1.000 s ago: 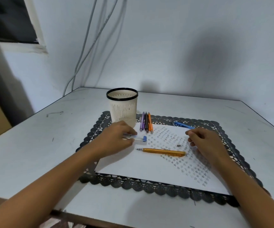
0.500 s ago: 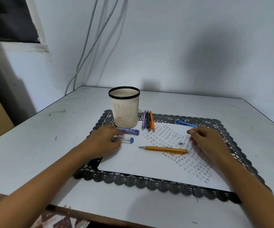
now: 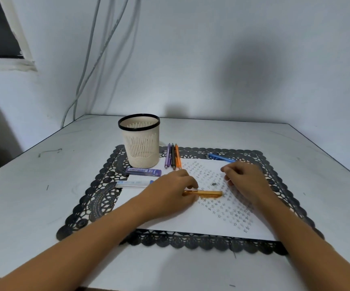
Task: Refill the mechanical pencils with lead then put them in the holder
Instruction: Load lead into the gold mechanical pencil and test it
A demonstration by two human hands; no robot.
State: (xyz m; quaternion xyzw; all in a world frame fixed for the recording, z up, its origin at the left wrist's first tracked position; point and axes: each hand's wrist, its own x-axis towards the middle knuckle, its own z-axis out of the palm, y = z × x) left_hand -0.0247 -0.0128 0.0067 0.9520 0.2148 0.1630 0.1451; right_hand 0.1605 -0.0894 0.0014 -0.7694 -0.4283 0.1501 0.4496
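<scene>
An amber mechanical pencil [image 3: 208, 193] lies on the white patterned paper [image 3: 170, 217]. My left hand [image 3: 173, 191] covers its left end, fingers closed on it. A small grey cap [image 3: 214, 183] rests just behind the pencil. My right hand [image 3: 246, 179] hovers to the right with fingertips pinched together; anything between them is too small to see. The cream mesh holder [image 3: 141, 143] stands upright at the back left. Purple, black and orange pencils [image 3: 172, 156] lie side by side next to it. A blue pencil [image 3: 220, 158] lies behind my right hand.
Two lead cases lie left of my left hand: a purple one [image 3: 143, 171] and a clear one with a blue end [image 3: 133, 183]. A black lace mat [image 3: 98, 198] lies under the paper on the grey table [image 3: 44, 196]. Walls close the back and left.
My left hand let go of the clear lead case, left it by the purple one, and moved right onto the amber pencil. My right hand has barely moved.
</scene>
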